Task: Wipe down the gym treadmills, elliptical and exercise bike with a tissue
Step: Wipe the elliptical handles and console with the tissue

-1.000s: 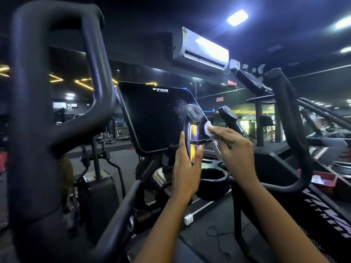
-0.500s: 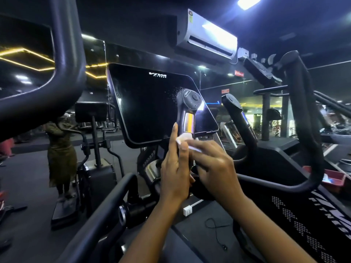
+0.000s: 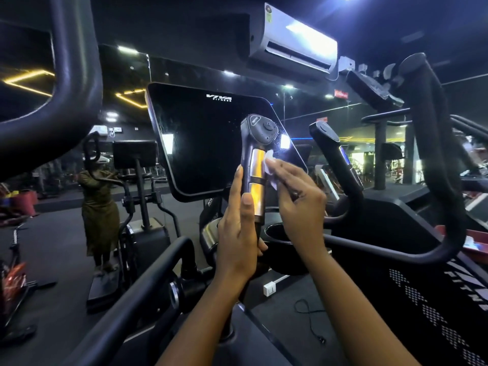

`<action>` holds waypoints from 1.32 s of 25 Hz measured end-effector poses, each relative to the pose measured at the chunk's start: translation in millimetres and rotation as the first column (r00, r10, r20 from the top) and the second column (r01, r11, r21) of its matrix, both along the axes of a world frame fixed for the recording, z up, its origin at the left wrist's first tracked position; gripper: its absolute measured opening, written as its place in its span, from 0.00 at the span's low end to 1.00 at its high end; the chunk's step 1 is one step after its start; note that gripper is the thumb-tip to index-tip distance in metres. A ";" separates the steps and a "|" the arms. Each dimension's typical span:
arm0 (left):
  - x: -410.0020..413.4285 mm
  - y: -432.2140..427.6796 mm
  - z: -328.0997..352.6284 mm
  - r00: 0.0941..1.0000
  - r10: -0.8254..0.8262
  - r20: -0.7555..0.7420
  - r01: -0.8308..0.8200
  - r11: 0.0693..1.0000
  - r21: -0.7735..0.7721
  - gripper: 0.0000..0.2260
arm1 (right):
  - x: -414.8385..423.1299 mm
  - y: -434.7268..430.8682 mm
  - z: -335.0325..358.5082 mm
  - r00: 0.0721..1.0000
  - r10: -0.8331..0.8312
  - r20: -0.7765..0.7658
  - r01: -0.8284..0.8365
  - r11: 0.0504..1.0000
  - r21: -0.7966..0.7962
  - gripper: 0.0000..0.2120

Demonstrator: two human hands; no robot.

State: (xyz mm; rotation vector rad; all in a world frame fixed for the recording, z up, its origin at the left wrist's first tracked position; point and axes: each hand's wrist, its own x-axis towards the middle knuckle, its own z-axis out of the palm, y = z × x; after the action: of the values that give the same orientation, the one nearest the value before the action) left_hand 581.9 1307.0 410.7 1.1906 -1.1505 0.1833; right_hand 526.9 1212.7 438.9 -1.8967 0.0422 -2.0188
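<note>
At frame centre the small, soft, light tissue [image 3: 270,167] is pinched by the right hand [image 3: 301,199], fingers curled, against the right side of the handle grip [image 3: 256,165], which the left hand [image 3: 236,233] wraps lower down, thumb on its shiny plate. The grip looks rigid and probably slick, so keep the tissue bunched. The console screen [image 3: 203,143] stands close behind, the cup holder [image 3: 280,235] just below.

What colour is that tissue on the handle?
White; the crumpled tissue against the black-and-gold handle shows best in head view.
</note>
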 end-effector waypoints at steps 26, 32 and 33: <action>-2.4 -11.1 82.8 0.987 0.143 0.069 -0.153 0.971 0.184 0.26 | -6.7 -39.1 83.1 0.997 -0.070 0.014 0.071 0.986 -0.151 0.14; 4.0 -19.4 77.2 0.983 0.154 0.095 -0.165 0.978 0.124 0.27 | 11.1 -38.4 79.4 0.988 -0.151 -0.032 0.137 0.952 -0.273 0.19; 3.2 -19.8 78.1 0.984 0.157 0.086 -0.166 0.979 0.117 0.28 | 9.4 -34.4 70.6 0.987 -0.160 -0.001 0.153 0.949 -0.274 0.19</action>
State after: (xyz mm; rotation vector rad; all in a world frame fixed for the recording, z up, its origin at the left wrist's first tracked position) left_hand 585.1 1287.2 488.8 1.3989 -1.1449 0.2869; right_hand 536.3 1178.2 509.5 -2.1453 -0.0880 -2.2041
